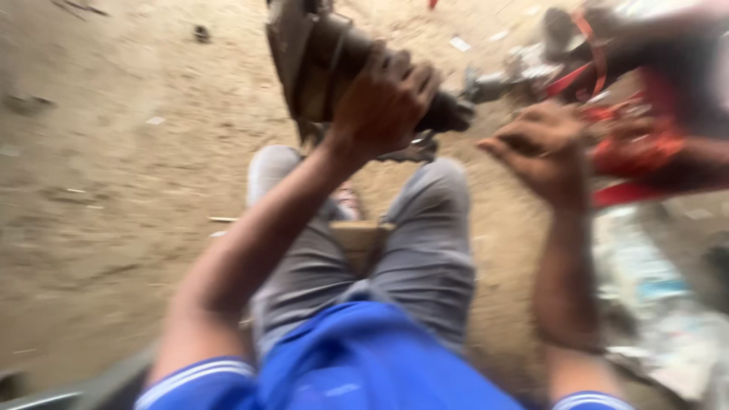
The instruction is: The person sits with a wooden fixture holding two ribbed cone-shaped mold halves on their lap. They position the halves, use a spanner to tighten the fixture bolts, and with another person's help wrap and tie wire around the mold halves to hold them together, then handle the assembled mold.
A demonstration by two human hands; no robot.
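Note:
The frame is blurred by motion. My left hand [383, 99] is closed over a dark, greasy metal machine part [319, 61] held up above my knees. It has a flat plate at its left end and a narrower dark end [448, 114] at the right. My right hand [543, 148] hovers to the right of it with fingers loosely curled, apart from the part; whether it holds anything small is not clear. I sit on a low wooden stool [357, 235], in grey trousers and a blue shirt.
Sandy dirt ground [114, 190] spreads to the left and ahead. A red and black machine with red straps [638, 114] stands at the upper right. Pale scraps and debris [661, 304] lie on the ground at the lower right.

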